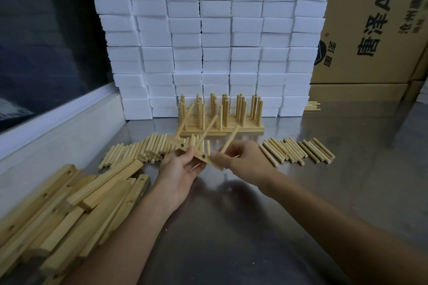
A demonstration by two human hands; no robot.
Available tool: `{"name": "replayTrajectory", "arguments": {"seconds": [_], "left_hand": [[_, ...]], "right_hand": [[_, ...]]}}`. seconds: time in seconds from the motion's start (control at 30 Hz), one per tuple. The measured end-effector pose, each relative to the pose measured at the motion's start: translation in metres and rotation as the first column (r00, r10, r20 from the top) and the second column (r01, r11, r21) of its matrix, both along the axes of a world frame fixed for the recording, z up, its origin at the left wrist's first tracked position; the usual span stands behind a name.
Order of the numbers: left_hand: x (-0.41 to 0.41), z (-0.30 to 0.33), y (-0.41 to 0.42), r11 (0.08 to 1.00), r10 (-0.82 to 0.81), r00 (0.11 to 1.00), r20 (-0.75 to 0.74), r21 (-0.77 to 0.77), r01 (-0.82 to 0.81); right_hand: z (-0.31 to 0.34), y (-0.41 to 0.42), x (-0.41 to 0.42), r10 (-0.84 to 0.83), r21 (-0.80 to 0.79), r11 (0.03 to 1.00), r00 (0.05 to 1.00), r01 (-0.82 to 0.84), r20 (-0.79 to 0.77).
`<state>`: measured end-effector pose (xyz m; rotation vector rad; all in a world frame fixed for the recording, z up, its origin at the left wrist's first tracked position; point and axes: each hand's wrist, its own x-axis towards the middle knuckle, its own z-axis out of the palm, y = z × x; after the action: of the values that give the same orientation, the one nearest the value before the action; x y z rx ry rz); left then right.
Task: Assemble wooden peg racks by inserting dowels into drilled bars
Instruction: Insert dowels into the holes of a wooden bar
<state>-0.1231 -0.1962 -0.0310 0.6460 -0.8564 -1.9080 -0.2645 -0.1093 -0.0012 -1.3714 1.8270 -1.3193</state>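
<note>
Steel covered the worktop (301,192) in front of you, bare and reflective near the middle. At its far edge stood a wall of white foam blocks (208,41), with brown printed cartons (370,18) behind it on the right. On the near left lay a loose heap of drilled bars (69,203), holes showing in several of them. Just in front of the foam sat the finished racks (220,118), their pegs standing upright. Loose dowels were spread in two groups: a larger pile (143,150) left of your hands and a flatter row (298,150) to the right.

Between those groups you held one bar (196,154) above the table, tilted, with your left hand (183,169) clasped around its underside. Two dowels (207,133) already stood in it, leaning away from you, and two empty holes showed on its upper face. Your right hand (240,159) pinched a third dowel (229,139) by its lower end, at the bar's right end; whether its tip sat in a hole could not be told.
</note>
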Motion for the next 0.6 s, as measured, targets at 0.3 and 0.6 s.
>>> {"name": "replayTrajectory", "arguments": {"seconds": [0.3, 0.6], "left_hand": [[-0.008, 0.002, 0.005, 0.992, 0.108, 0.986, 0.125, -0.08, -0.099], [-0.004, 0.0, 0.005, 0.695, 0.507, 0.668, 0.544, -0.717, 0.057]], "right_hand": [[-0.006, -0.003, -0.021, -0.047, 0.032, 0.998, 0.989, 0.052, -0.14], [0.004, -0.023, -0.115, -0.335, 0.026, 0.929, 0.87, 0.368, -0.362]]}}
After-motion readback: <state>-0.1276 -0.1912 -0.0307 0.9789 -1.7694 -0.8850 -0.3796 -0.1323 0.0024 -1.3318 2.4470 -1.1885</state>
